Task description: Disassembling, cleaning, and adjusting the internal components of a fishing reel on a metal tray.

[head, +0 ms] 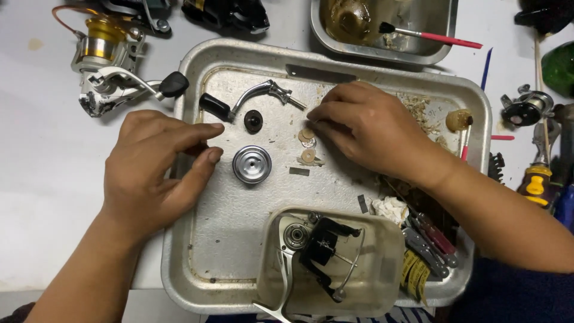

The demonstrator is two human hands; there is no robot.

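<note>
Presently, right hand [365,128] rests palm-down in the dented metal tray [197,239], fingertips pinching at small round tan washers [307,136]. Left hand [155,170] lies at the tray's left rim, fingers loosely curled; whether it holds anything cannot be told. Between them sits a round silver spool cap [252,164]; just beyond, a black-knobbed crank handle [251,98].
</note>
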